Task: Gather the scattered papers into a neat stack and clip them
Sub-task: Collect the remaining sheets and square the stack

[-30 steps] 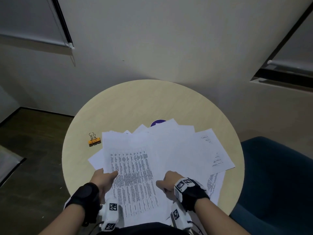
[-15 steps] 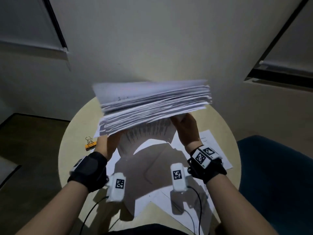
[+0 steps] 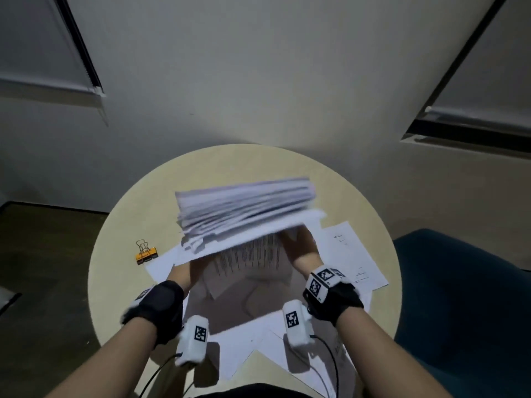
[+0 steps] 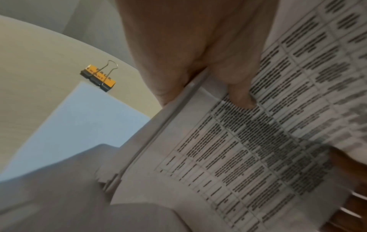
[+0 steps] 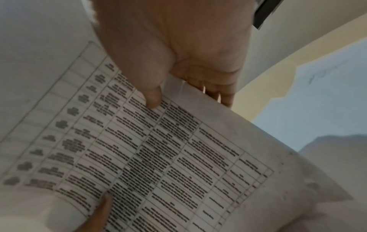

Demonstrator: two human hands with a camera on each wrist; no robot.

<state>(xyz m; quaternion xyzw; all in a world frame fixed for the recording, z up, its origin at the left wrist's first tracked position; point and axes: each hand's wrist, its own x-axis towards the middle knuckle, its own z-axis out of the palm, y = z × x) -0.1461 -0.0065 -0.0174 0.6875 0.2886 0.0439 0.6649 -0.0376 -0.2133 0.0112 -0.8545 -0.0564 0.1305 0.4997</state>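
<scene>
Both hands hold a thick stack of white papers [image 3: 244, 208] upright above the round table [image 3: 138, 214], its fanned top edge toward the wall. My left hand [image 3: 179, 275] grips the stack's left side, thumb on the printed front sheet [image 4: 248, 141]. My right hand [image 3: 301, 248] grips the right side, thumb on the same table-printed sheet [image 5: 158, 149], fingers behind. An orange binder clip [image 3: 146, 252] lies on the table to the left, also in the left wrist view as the clip [image 4: 98, 77]. Loose sheets [image 3: 353, 254] still lie flat under and right of the stack.
A dark blue chair [image 3: 465, 311] stands at the right of the table. More flat sheets [image 3: 247, 340] lie near the table's front edge. A wall with window blinds rises behind the table, and dark floor [image 3: 43, 268] lies to the left.
The papers were spread flat under both hands a second ago; both hands have since scooped most of them up into an upright bundle, now lowered closer to the table than half a second ago.
</scene>
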